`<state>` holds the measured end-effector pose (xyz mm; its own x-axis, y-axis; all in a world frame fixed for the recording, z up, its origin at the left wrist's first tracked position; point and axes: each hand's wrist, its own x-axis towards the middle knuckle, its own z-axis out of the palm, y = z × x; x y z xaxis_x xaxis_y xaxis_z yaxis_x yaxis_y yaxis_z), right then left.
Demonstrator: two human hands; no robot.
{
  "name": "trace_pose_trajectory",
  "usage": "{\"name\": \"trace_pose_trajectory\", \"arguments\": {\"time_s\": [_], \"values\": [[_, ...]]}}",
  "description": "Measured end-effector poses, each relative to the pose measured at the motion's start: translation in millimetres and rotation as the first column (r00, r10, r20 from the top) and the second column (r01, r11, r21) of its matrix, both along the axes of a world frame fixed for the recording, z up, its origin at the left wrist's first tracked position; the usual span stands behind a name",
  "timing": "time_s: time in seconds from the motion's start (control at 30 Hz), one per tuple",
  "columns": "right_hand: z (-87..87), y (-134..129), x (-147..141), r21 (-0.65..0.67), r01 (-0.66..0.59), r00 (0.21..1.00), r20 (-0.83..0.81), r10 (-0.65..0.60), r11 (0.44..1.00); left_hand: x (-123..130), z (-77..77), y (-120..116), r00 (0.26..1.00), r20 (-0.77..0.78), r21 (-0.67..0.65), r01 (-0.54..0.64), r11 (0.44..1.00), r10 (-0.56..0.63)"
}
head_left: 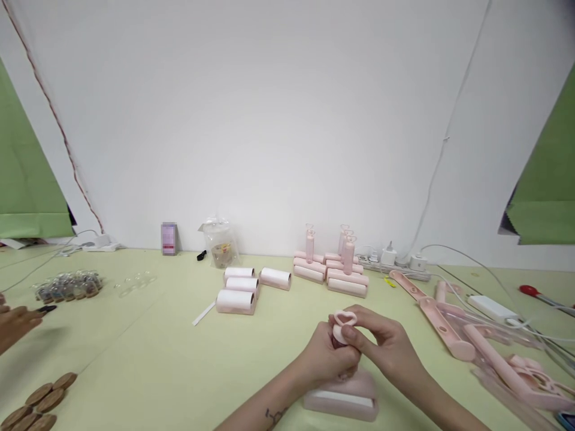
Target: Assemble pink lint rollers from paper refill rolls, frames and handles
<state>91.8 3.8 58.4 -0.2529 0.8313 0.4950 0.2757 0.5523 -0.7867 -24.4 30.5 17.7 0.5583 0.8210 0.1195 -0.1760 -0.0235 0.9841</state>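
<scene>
Low in front of me, a pink lint roller [341,402] with a white roll lies on the table, its handle pointing up. My left hand [327,354] is closed round that handle, hiding most of it. My right hand [383,340] pinches the pink heart-shaped ring piece [345,318] at the top of the handle, thumb against its base. Whether the ring piece is fully seated in the handle is hidden by the fingers.
Behind stand pink lint rollers [347,278], several with upright handles. White paper rolls [236,301] lie left of them. Pink plastic parts [442,326], a power strip [417,274] and cables are at right. A co-worker's hand [20,323] is at far left, near glass pieces [69,286].
</scene>
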Motion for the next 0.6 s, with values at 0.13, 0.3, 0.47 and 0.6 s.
{"name": "trace_pose_trajectory", "arguments": {"time_s": [0.13, 0.3, 0.47, 0.6], "values": [[7.2, 0.8, 2.0, -0.052, -0.063, 0.989, 0.127, 0.069, 0.997, -1.5, 0.3, -0.3, 1.0, -0.016, -0.001, -0.01, 1.0, 0.01], [12.0, 2.9, -1.2, -0.075, -0.11, 0.977, 0.178, 0.121, 0.991, -5.1, 3.9, -1.1, 0.999, 0.041, 0.04, 0.033, 0.999, -0.035], [18.0, 16.5, -11.9, -0.098, -0.24, 0.954, 0.162, 0.253, 0.966, -9.4, -1.6, 5.9, 0.983, 0.075, 0.069, 0.165, 0.984, -0.17], [20.1, 27.5, -22.2, -0.161, -0.378, 0.908, 0.125, 0.399, 0.912, -6.8, -13.5, 7.4, 0.989, 0.039, 0.055, 0.138, 0.989, -0.141]]}}
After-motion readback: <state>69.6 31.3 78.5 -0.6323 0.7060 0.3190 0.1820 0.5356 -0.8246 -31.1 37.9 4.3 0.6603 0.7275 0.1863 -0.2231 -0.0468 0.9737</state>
